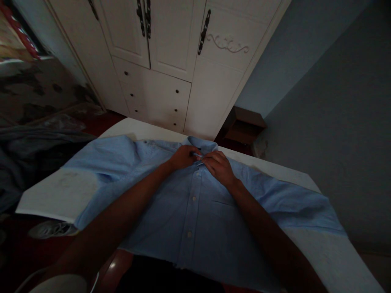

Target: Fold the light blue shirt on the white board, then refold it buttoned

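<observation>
A light blue button-up shirt [171, 203] lies front side up on a white table [61, 195], its sleeves spread to both sides and its collar [201, 143] at the far edge. Just below the collar, my left hand [185, 157] pinches the front placket from the left. My right hand [219, 166] closes on the same spot from the right, fingertips meeting the left ones. Whatever button sits between the fingers is hidden. Farther down the placket, several white buttons show in a line. A chest pocket [224, 207] lies beside my right forearm.
Behind the table stands a white wardrobe [159, 97] with dark handles. A brown nightstand [247, 124] is at the back right, near a grey wall. Dark cloth [18, 162] is heaped on the left, and a shoe [51, 229] rests on the red floor.
</observation>
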The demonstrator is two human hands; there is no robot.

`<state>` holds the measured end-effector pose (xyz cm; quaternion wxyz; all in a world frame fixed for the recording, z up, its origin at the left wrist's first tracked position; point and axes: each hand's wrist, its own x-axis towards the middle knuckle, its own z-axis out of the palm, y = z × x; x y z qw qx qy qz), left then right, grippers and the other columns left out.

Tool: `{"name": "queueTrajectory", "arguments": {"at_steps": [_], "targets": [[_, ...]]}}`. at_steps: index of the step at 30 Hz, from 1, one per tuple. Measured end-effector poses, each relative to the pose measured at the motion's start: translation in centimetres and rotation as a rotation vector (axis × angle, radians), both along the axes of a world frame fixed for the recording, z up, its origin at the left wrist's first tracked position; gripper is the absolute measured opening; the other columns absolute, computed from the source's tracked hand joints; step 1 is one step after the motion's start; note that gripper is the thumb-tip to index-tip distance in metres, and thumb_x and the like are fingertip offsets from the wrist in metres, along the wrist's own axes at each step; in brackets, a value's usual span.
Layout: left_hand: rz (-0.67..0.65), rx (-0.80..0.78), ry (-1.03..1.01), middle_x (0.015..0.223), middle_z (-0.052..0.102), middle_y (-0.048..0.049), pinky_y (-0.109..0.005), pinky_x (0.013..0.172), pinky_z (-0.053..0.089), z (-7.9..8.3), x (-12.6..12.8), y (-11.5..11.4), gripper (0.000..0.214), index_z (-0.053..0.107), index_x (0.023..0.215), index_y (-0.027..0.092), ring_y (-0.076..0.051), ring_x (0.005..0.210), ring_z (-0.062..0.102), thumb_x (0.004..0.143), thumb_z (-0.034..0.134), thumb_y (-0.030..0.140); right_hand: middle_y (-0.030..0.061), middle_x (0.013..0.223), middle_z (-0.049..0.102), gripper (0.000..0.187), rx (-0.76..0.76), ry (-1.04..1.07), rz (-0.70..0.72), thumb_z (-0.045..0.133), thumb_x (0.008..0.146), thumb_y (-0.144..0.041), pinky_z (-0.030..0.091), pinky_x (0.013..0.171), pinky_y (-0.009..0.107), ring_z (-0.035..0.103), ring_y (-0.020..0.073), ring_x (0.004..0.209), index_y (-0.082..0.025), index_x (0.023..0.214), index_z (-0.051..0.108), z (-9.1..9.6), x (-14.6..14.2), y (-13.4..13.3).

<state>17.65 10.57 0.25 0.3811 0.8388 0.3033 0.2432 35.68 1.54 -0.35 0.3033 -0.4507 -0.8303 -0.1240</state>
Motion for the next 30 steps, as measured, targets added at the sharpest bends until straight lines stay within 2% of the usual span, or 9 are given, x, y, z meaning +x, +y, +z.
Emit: {"name": "queueTrajectory", "arguments": {"at_steps": [8,18,23,26,30], "targets": [[0.056,-0.104,-0.072,0.058,0.063,0.0021,-0.023,0.061,0.046,-0.2,0.4,-0.1,0.02,0.073,0.086,0.014,-0.014,0.061,0.06,0.073,0.065,0.027,0.0047,0.091,0.071,0.01,0.086,0.098,0.009,0.055,0.094,-0.021,0.048,0.084,0.037,0.063,0.0189,0.085,-0.022,0.091,0.064,-0.3,0.0,0.3],[-0.014,-0.251,-0.092,0.047,0.052,0.005,-0.021,0.05,0.038,1.0,0.1,-0.3,0.021,0.074,0.085,0.013,-0.009,0.046,0.048,0.076,0.064,0.028,0.0043,0.087,0.071,0.005,0.132,0.146,-0.024,0.059,0.089,-0.019,0.05,0.08,0.037,0.064,0.0189,0.082,-0.023,0.089,0.063,-0.1,-0.3,0.1],[-0.071,-0.297,-0.11,0.051,0.055,0.0036,-0.021,0.05,0.038,1.4,-0.2,-0.4,0.025,0.073,0.087,0.013,-0.009,0.049,0.05,0.078,0.06,0.032,0.0064,0.096,0.072,0.013,0.176,0.142,-0.044,0.061,0.087,-0.019,0.051,0.082,0.038,0.065,0.0205,0.088,-0.022,0.099,0.066,-0.4,-0.2,0.2],[-0.104,-0.261,-0.08,0.056,0.058,0.0021,-0.022,0.051,0.038,1.3,-0.3,-0.5,0.031,0.073,0.09,0.013,-0.01,0.052,0.051,0.076,0.064,0.04,0.0061,0.099,0.072,0.015,0.163,0.135,-0.034,0.062,0.087,-0.021,0.051,0.083,0.039,0.066,0.0208,0.09,-0.023,0.101,0.067,-0.8,0.0,0.3],[-0.105,-0.089,-0.011,0.059,0.061,0.0016,-0.022,0.051,0.038,0.8,-0.4,-0.4,0.042,0.073,0.097,0.014,-0.01,0.054,0.052,0.064,0.077,0.04,0.0052,0.097,0.074,0.014,0.125,0.12,-0.014,0.063,0.087,-0.023,0.049,0.085,0.04,0.066,0.0206,0.088,-0.024,0.101,0.069,-1.0,0.2,0.5]]}}
